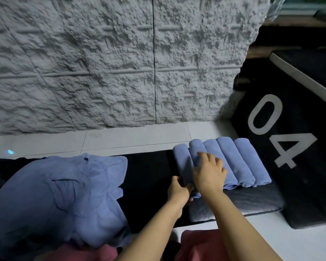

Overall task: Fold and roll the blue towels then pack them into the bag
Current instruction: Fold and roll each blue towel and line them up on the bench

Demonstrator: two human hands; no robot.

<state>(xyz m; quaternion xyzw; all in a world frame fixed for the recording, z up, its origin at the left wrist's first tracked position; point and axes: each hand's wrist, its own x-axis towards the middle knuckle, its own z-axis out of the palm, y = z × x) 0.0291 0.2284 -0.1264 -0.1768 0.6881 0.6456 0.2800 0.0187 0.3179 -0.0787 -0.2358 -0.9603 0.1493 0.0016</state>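
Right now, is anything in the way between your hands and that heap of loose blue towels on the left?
Nothing visible: only bare black mat lies between the left hand, gripping the leftmost roll, and the loose towels.

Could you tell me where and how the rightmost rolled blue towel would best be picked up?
Probably round its middle, from above and its free right side. The rightmost roll lies flat, a long soft cylinder. Its left flank presses against the neighbouring roll, so fingers slip in more easily on the right. Holding the middle should keep it rolled.
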